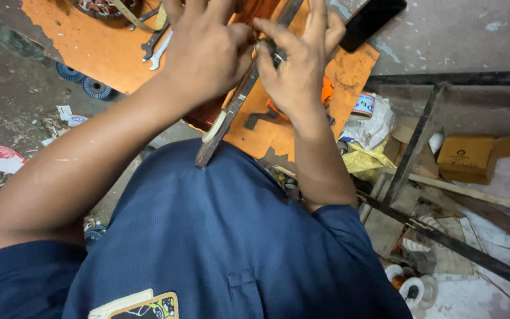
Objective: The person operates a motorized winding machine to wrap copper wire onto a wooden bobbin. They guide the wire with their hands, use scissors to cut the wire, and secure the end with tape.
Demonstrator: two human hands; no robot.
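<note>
While both hands work close together above an orange sheet point(98, 50), a long flat metal bar point(231, 112) runs on a slant between them, its lower end just reaching the blue shirt point(219, 236). The right hand point(299, 65) has its grip pressed together, thumb and forefinger pinching a small dark part against the bar's upper stretch. The left hand point(205, 50) curls over reddish-brown copper-coloured material point(208, 115); whether its grip is closed on anything I cannot tell, since the fingers are hidden.

The bar looks stiff, fairly heavy for its width, worn and dull rather than slick, so it would probably be best held near its middle, where it balances. The sheet seems thin, matt and stained. Two steel spanners point(156, 47) lie on it, smooth and hard. To the right sit a dark phone point(373, 20), crumpled plastic point(373, 127) and a small cardboard box point(464, 155).
</note>
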